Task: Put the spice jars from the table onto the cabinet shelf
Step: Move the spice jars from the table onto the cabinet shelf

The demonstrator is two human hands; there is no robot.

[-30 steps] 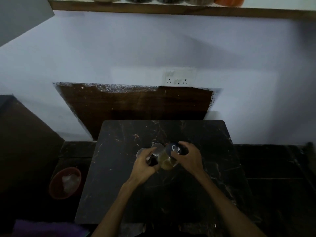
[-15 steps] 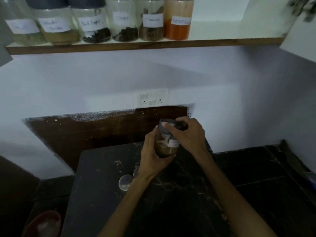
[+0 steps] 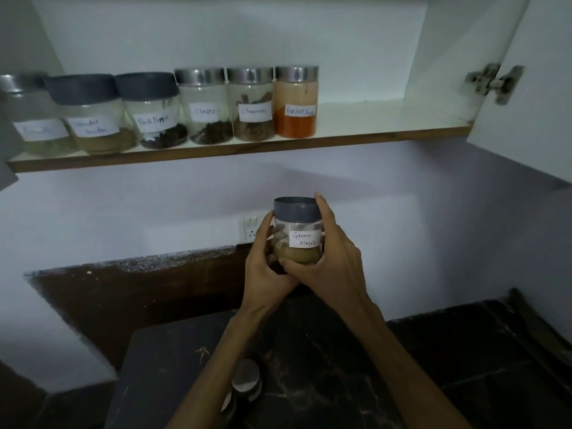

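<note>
The Garam Masala jar is up in the air, above the dark desk and below the cabinet shelf. It stands straight up. It has a grey lid, a white label that faces us, and brown powder in the bottom part.

Both hands hold it. The left hand wraps round the left side and the bottom of the jar, with its fingers curled up along the glass. The right hand wraps round the right side. Its fingers reach up to touch the edge of the grey lid, and its thumb lies across the bottom front of the jar, under the label. So the jar sits snug between the two hands, and both sets of fingers are closed on it.

On the shelf, six jars stand in a row, side by side. From the right they are a red chilli powder jar, a cinnamon jar, a cloves jar, a black pepper jar, then two more whose labels are too blurry to read. The shelf is bare to the right of the red jar.

Down on the desk, near the left arm, some shiny round lids are partly hidden. A white wall socket peeks out just behind the left hand.
</note>
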